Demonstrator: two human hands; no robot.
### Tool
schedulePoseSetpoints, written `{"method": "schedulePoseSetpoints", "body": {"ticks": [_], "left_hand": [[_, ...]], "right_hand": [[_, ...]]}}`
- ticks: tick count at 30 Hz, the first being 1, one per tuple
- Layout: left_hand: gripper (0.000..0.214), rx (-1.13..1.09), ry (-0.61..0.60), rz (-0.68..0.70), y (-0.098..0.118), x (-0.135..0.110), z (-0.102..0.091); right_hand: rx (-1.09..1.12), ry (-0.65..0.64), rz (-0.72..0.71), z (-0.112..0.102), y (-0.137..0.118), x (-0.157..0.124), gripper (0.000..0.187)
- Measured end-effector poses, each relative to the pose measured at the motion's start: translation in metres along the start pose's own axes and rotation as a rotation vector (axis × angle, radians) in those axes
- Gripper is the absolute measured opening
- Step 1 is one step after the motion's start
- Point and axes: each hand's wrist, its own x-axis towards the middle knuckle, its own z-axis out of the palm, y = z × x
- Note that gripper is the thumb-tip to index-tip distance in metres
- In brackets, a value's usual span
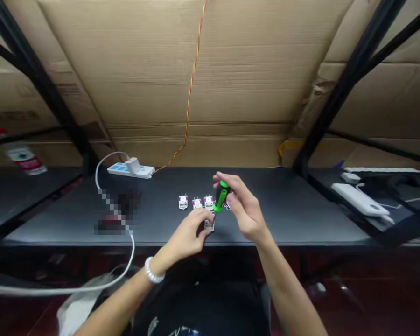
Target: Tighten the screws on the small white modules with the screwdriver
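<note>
My right hand [243,207] is closed round a green-handled screwdriver [220,197], tip pointing down and to the left. My left hand [192,231] pinches a small white plug-like part [209,226] on the black table [294,210], right under the screwdriver tip. Three similar small white parts [183,201] stand in a row just behind my hands. A beaded bracelet sits on my left wrist.
A white power strip [131,169] with a charger and a white cable lies at the back left. A red-yellow wire hangs down the cardboard wall. White devices [359,199] lie on the right shelf. A blurred patch [117,212] sits left of centre. Black frame bars stand both sides.
</note>
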Motion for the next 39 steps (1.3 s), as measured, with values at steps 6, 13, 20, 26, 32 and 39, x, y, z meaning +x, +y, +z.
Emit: {"method": "schedulePoseSetpoints", "body": {"ticks": [6, 13, 20, 26, 32, 39], "left_hand": [[0.026, 0.003, 0.002, 0.007, 0.0, 0.0, 0.0], [0.029, 0.003, -0.007, 0.001, -0.001, -0.001, 0.0], [0.027, 0.01, -0.01, -0.007, 0.001, -0.001, 0.0], [0.028, -0.001, -0.01, 0.002, 0.002, -0.001, 0.0], [0.03, 0.011, -0.012, 0.004, -0.001, -0.002, 0.0], [0.026, 0.032, 0.009, 0.025, -0.002, -0.002, 0.001]], "right_hand": [[-0.09, 0.118, -0.041, 0.002, 0.002, 0.001, 0.04], [0.037, -0.012, -0.023, 0.004, -0.001, 0.001, 0.043], [-0.108, 0.078, -0.084, 0.002, -0.003, 0.002, 0.045], [-0.111, 0.102, -0.064, 0.0, -0.005, 0.001, 0.039], [-0.008, -0.044, -0.036, -0.003, -0.007, 0.001, 0.051], [-0.198, 0.096, -0.162, -0.008, -0.008, 0.002, 0.051]]}}
